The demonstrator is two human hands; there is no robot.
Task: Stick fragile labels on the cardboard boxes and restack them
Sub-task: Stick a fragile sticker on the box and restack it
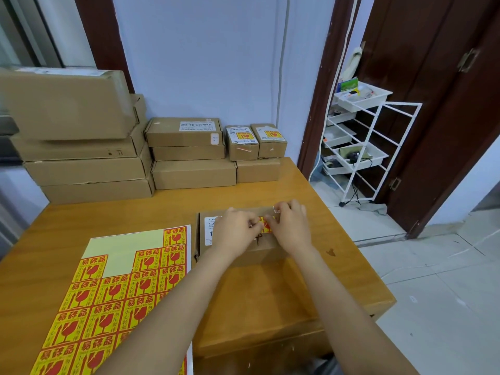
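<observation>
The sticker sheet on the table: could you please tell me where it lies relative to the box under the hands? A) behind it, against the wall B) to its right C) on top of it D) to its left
D: the sticker sheet lies flat on the table, left of the box that both hands work on.

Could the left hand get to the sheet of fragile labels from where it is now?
Probably yes. The left hand is on the box with the right hand, and the label sheet lies flat just to its left on the table. Nothing stands between them.
</observation>
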